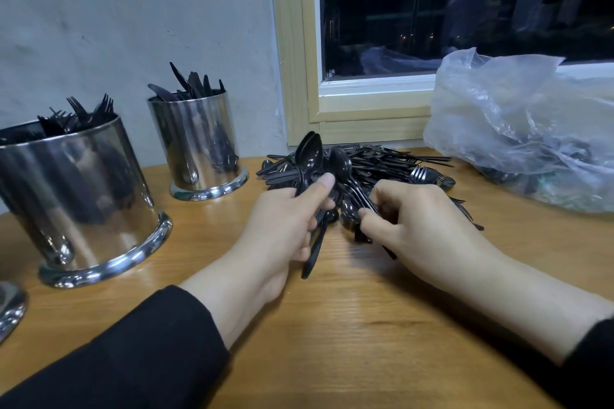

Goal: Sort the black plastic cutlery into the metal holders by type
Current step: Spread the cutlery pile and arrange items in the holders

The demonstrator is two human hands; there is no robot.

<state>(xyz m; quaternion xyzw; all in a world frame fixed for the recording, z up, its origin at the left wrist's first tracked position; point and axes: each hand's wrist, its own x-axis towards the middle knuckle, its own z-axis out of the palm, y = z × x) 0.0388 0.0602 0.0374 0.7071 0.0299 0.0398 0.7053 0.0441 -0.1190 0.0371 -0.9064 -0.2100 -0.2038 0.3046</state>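
Observation:
A heap of black plastic cutlery (pixel 382 159) lies on the wooden table (pixel 332 325) below the window. My left hand (pixel 285 226) grips a bundle of black spoons (pixel 309 153), bowls up, handles sticking out below the fingers. My right hand (pixel 418 226) pinches the handle of another black spoon (pixel 340 163) at the heap's near edge. At the left stands a large metal holder (pixel 76 196) with forks in it. Behind it a smaller metal holder (pixel 199 146) contains knives.
A crumpled clear plastic bag (pixel 525 123) with more cutlery sits at the right by the window sill. The rim of a third metal holder (pixel 10 309) shows at the far left edge. The wall and window frame (pixel 299 76) close off the back.

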